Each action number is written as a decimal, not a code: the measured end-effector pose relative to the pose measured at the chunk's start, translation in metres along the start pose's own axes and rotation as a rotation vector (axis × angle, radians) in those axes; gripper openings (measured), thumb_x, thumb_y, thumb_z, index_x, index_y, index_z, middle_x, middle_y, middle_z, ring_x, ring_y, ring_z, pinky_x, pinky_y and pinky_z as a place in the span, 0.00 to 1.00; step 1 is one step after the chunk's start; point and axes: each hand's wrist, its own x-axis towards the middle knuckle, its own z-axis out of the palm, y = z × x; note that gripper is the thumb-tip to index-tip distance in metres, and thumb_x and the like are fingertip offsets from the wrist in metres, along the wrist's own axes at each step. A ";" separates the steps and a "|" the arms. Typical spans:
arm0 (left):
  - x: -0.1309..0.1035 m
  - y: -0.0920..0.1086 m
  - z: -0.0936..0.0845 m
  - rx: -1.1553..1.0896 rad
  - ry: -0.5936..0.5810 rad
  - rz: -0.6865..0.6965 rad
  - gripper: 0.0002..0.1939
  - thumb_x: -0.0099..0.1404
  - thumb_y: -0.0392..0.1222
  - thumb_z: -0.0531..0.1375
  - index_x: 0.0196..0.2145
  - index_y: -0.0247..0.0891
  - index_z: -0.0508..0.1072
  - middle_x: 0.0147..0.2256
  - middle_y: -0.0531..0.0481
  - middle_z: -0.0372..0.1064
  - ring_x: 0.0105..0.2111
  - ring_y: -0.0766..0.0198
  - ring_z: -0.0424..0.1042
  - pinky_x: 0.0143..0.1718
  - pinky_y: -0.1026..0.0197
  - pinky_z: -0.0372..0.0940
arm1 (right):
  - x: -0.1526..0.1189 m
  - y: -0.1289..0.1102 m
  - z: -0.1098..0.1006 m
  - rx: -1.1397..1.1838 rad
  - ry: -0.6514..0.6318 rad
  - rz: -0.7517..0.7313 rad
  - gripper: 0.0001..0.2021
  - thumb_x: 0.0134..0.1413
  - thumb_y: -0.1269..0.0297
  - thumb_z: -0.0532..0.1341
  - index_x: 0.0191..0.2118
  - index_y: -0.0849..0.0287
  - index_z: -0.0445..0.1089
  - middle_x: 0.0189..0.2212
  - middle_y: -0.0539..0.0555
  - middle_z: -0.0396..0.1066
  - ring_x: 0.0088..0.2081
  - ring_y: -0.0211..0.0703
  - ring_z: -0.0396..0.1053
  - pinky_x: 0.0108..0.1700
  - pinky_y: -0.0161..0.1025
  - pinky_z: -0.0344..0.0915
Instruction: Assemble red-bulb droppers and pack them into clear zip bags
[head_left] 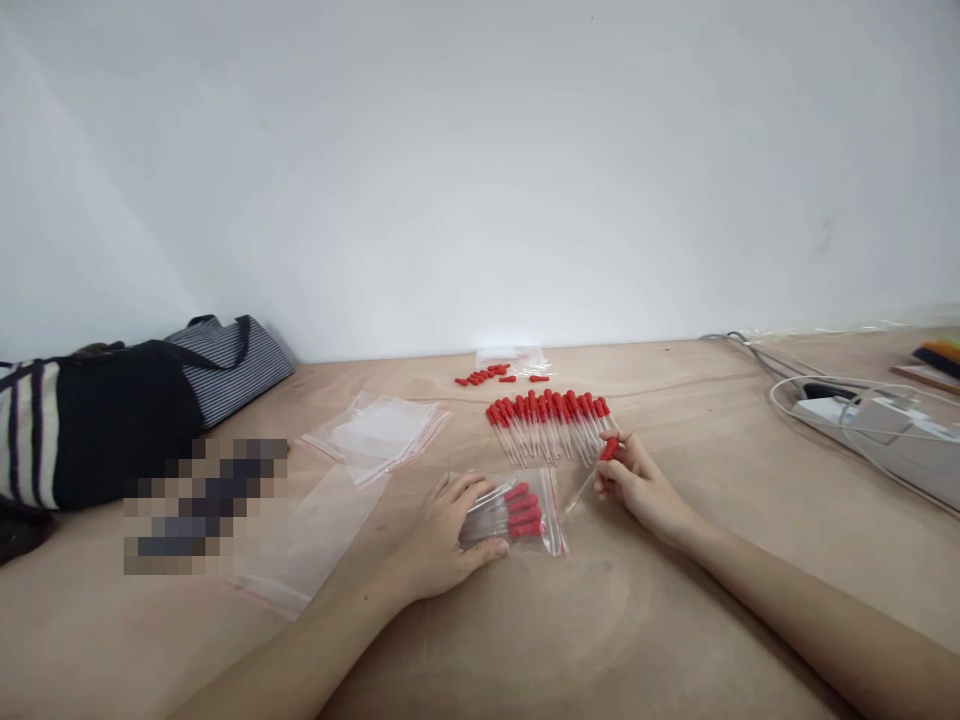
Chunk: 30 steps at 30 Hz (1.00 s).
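My right hand (637, 485) pinches a glass dropper (609, 449) by its red rubber bulb, the clear tube slanting down to the left. Curled around the left end of a clear zip-lock bag (553, 520), my left hand (444, 540) holds it against the table, thumb on the near side and fingers on the far side. Several red-bulbed droppers (523, 512) lie inside that bag, bulbs toward its red-striped opening. Just beyond both hands, a row of many droppers (547, 415) lies side by side with bulbs pointing away from me.
Loose red bulbs (484, 376) and a bag of clear tubes (517, 360) lie near the wall. Flat plastic bags (382, 435) are at the left, with another bag (315, 545) nearer me. A dark bag (127, 420) stands far left; a power strip (885, 440) with cables is right.
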 end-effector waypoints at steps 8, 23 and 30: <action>0.000 0.002 -0.001 0.014 -0.027 -0.022 0.27 0.56 0.51 0.57 0.52 0.41 0.58 0.55 0.44 0.55 0.55 0.52 0.53 0.57 0.44 0.42 | -0.015 0.008 0.006 -0.044 -0.083 -0.046 0.17 0.46 0.57 0.57 0.40 0.53 0.49 0.25 0.44 0.58 0.22 0.33 0.62 0.26 0.36 0.62; 0.001 0.001 0.000 0.019 -0.026 -0.023 0.28 0.56 0.51 0.57 0.52 0.39 0.58 0.55 0.44 0.55 0.55 0.51 0.53 0.57 0.43 0.43 | -0.016 0.010 -0.015 -0.570 -0.184 -0.135 0.14 0.35 0.56 0.66 0.19 0.59 0.62 0.16 0.45 0.58 0.20 0.32 0.54 0.21 0.32 0.52; 0.001 -0.002 0.002 0.026 -0.020 -0.001 0.28 0.56 0.51 0.57 0.53 0.38 0.58 0.55 0.42 0.55 0.55 0.51 0.53 0.57 0.42 0.42 | -0.014 -0.010 -0.018 -0.671 -0.430 -0.278 0.04 0.44 0.65 0.62 0.24 0.59 0.69 0.25 0.49 0.64 0.26 0.34 0.62 0.27 0.32 0.58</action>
